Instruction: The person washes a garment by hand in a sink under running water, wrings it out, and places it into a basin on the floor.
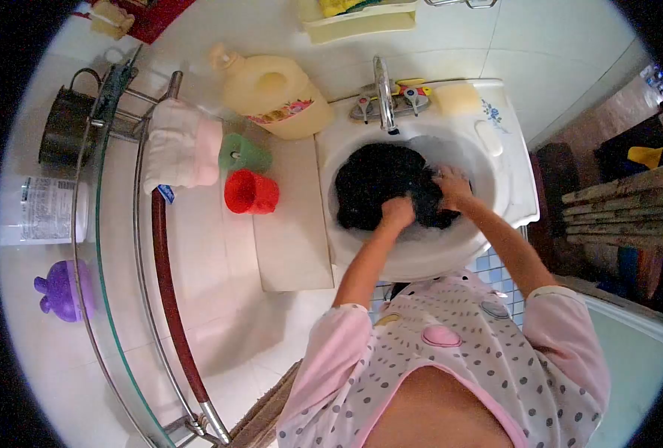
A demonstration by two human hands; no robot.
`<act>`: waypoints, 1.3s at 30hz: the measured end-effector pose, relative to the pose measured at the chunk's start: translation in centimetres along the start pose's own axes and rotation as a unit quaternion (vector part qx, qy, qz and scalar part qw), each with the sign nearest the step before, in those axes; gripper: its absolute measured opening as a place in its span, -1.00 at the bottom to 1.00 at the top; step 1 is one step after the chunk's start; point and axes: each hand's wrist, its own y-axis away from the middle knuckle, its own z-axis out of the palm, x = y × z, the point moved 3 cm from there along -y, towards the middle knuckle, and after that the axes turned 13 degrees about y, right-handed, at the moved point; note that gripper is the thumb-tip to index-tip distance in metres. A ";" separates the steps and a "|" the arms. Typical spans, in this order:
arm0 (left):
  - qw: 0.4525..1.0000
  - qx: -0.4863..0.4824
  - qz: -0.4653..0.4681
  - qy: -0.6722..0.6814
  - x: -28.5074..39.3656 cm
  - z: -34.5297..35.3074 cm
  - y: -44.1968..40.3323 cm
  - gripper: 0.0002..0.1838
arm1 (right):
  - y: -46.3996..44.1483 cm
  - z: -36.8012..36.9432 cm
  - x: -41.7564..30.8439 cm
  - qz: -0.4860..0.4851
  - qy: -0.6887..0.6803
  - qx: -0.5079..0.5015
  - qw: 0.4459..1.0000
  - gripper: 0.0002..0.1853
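A bunched black cloth [380, 179], perhaps a garment, lies in cloudy, sudsy water in the white washbasin [507, 179]. Closed on the near edge of the cloth is my left hand [398, 212], its knuckles up and fingertips hidden. My right hand [451, 187] rests against the right side of the cloth, fingers stretched and somewhat spread, partly in the suds. Above the far side of the bowl stands the chrome faucet [383, 93], its spout pointing down towards the cloth.
A soap bar [488, 138] lies on the right rim, with a yellowish sponge-like block [455, 98] behind it. Left of the basin stand a large cream jug [290, 97], a green cup [245, 154] and a red cup [251, 192]. A metal-and-glass rack [138, 246] runs along the left.
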 end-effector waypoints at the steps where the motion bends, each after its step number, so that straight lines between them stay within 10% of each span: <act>1: 1.000 0.002 0.001 0.001 -0.1 0.9 0.1 -0.64 | -0.1 1.6 0.0 -0.001 0.002 0.001 1.000 -0.29; 4: 0.997 -0.038 0.036 -0.049 -1.0 2.6 -1.2 -0.53 | -0.1 2.8 -0.6 0.066 -0.118 0.153 0.979 -0.32; 6: 0.996 -0.072 0.030 -0.051 0.7 -0.7 1.1 -0.54 | 0.7 0.8 -0.9 -0.048 -0.138 -0.075 0.986 -0.39; 9: 0.995 -0.095 0.027 -0.022 1.0 -2.4 1.5 -0.42 | 0.7 -1.7 -0.5 0.107 -0.004 0.041 0.993 -0.40; 15: 0.974 -0.176 -0.002 -0.142 -0.7 -1.0 0.8 -0.33 | -0.5 0.3 0.3 0.004 0.024 -0.062 0.998 -0.34; 26: 0.992 -0.049 0.011 0.118 -0.6 -3.5 2.4 -0.28 | -1.6 2.1 -1.2 0.029 -0.044 -0.040 0.998 -0.44; 29: 0.951 -0.217 -0.032 0.217 -0.3 -3.6 3.7 -0.38 | -1.9 1.5 0.9 -0.008 -0.137 -0.131 0.982 -0.47; 33: 0.943 0.297 0.080 0.128 -4.0 -6.6 4.1 -0.72 | -1.0 -1.1 1.6 0.186 -0.128 -0.075 0.971 -0.51; 37: 0.910 0.404 0.073 -0.056 -8.1 -7.1 4.8 -0.64 | 0.0 -4.7 -3.0 0.064 0.007 0.143 0.988 -0.37; 39: 0.932 0.353 0.014 0.080 -8.5 -5.6 4.1 -0.60 | -1.8 -3.6 -5.5 -0.042 -0.100 0.158 0.982 -0.35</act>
